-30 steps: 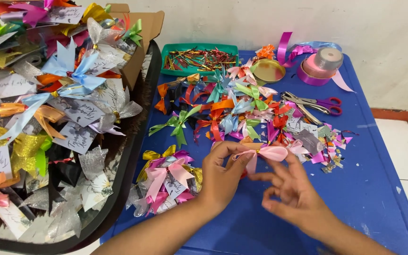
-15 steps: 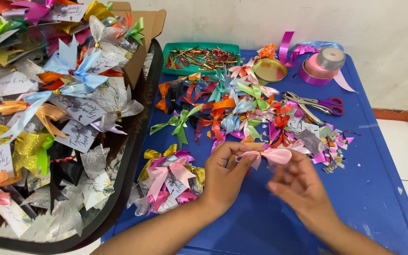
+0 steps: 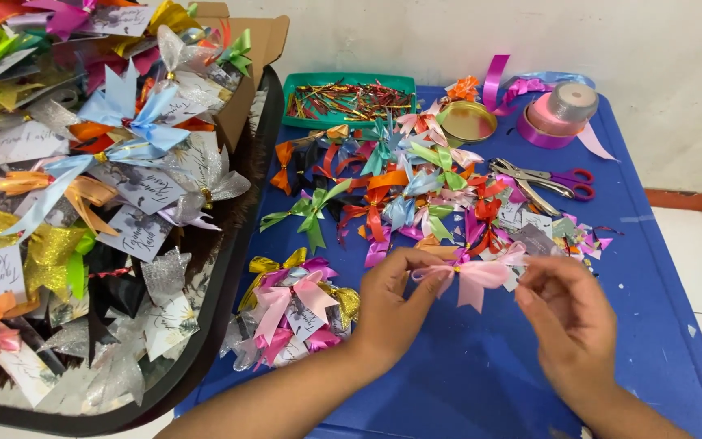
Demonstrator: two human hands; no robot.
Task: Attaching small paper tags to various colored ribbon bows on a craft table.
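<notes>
A small pink ribbon bow (image 3: 473,276) is held just above the blue table (image 3: 660,276). My left hand (image 3: 392,305) pinches the bow's knot between thumb and fingers. My right hand (image 3: 570,313) is just right of the bow, fingers curled toward its right loop; whether it touches the ribbon is unclear. A heap of finished bows in many colours (image 3: 400,183) lies beyond the hands. A smaller pile of pink, gold and silver bows with tags (image 3: 294,309) sits left of my left hand.
A black tray (image 3: 205,325) heaped with tagged bows fills the left side. At the back are a green tray of twist ties (image 3: 343,97), a gold tin lid (image 3: 466,122), ribbon spools (image 3: 558,114) and scissors (image 3: 542,180). Ribbon scraps (image 3: 570,232) lie on the right.
The hands have shifted slightly. My right hand has eased a little away from the bow's right loop while my left keeps its pinch on the knot.
</notes>
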